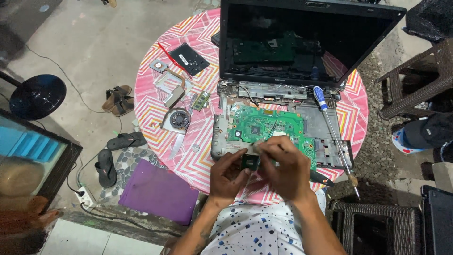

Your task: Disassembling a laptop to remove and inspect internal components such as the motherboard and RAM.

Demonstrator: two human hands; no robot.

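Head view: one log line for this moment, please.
left hand: holds small square chip | right hand: rubs chip with pale wad | below: green motherboard in opened laptop | screwdriver: right, idle

An informal, home-style repair spot is shown, set on a bare concrete floor [108, 42]. A dismantled black laptop [302, 42] with its green circuit board [269, 127] exposed is laid on a round table covered in a pink zigzag-patterned cloth [155, 118]. Brown sandals [118, 99] are left on the floor, and dark woven wicker chairs [415, 80] are placed nearby.
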